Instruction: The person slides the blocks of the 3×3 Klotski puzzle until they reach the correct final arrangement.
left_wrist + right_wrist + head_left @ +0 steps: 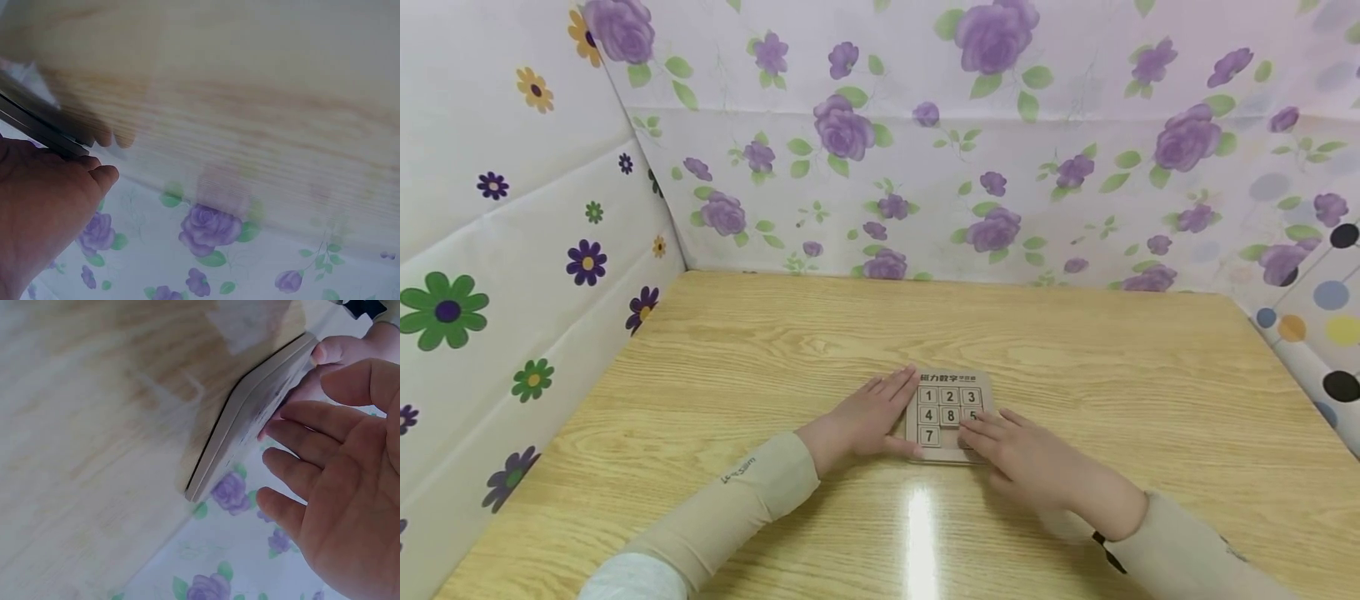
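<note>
A square sliding number puzzle (955,377) lies flat on the wooden table. Its visible tiles read 1, 2, 3 on top, 4, 8, 5 in the middle and 7 at lower left; a gap shows beside the 7. My left hand (863,419) rests along the puzzle's left side, fingers straight near the upper corner, thumb spread at the lower corner. Over the right side lies my right hand (1037,462), its extended fingertips at the 5 tile and covering the lower right corner. The right wrist view shows that palm, fingers slightly bent, nothing gripped.
The wooden table (775,350) stretches around the puzzle on every side. Behind it hangs a purple-flowered cloth (910,208); a cloth with colourful flowers (550,308) borders the left and a dotted cloth (1311,321) the right.
</note>
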`<state>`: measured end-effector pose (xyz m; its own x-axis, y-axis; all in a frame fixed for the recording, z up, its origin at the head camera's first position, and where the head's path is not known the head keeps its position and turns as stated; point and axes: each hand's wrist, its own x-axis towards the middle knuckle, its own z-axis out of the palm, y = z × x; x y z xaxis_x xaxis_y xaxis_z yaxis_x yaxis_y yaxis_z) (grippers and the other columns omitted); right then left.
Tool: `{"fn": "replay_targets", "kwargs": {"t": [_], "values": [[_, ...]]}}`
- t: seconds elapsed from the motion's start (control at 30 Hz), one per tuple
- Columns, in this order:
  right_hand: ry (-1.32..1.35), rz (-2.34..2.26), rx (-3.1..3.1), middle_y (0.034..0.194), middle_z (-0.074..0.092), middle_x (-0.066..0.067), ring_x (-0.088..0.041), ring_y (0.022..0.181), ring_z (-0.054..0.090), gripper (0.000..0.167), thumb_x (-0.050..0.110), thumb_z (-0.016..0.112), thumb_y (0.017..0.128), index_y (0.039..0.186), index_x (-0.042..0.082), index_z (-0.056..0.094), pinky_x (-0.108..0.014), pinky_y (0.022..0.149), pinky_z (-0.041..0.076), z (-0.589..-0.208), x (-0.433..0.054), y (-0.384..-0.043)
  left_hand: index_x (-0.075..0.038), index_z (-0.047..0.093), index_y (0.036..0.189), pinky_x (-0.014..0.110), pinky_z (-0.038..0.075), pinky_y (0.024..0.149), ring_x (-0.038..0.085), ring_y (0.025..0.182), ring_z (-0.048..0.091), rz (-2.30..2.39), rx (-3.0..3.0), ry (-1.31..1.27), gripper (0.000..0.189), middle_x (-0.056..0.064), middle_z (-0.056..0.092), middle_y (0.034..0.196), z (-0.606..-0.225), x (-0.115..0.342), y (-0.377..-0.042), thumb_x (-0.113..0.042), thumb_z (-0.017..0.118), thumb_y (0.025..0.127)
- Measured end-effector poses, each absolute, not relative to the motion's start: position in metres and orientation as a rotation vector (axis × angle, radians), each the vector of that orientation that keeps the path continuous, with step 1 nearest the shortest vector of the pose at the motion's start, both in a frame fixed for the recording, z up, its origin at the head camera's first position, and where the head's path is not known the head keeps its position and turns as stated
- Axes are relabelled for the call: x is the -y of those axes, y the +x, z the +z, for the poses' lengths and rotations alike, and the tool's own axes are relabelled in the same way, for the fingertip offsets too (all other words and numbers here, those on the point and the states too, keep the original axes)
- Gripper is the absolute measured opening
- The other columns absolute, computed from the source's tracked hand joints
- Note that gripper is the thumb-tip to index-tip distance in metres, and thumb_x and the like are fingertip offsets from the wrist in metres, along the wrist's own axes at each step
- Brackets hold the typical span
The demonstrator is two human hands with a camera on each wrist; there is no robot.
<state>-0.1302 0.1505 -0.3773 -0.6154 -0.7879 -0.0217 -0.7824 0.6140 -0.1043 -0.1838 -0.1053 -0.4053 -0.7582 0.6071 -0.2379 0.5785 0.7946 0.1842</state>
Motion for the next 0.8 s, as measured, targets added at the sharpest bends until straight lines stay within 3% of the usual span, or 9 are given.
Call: {"fn": "replay_targets", "kwargs": {"t": [0.3,0.8], "values": [[-1.257,-0.151,-2.759,0.144,0.045,-0.017,-0.036,0.135,0.039,0.054,0.017,0.054,0.088,0.137,-0.003,0.047,-0.054,0.112,0.030,-0.387,-0.138,-0.143,-0.007,0.003,0.153,0.039,0.008,0.121,0.023,0.148,0.004,0.141,-2.694,0.923,0.108,0.008,-0.003,0.160,-0.409,0.103,-0.183,-0.073,0.049,0.081],[-1.342,-0.048,-2.734,0.141,0.050,-0.016,-0.033,0.133,0.043,0.054,0.015,0.059,0.084,0.135,-0.003,0.050,-0.053,0.111,0.033,-0.379,-0.137,-0.122,-0.007,0.004,0.153,0.038,0.007,0.121,0.022,0.148,0.004,0.150,-2.704,0.908,0.108,0.007,-0.004,0.160,-0.407,0.105,-0.185,-0.073,0.050,0.080]]}}
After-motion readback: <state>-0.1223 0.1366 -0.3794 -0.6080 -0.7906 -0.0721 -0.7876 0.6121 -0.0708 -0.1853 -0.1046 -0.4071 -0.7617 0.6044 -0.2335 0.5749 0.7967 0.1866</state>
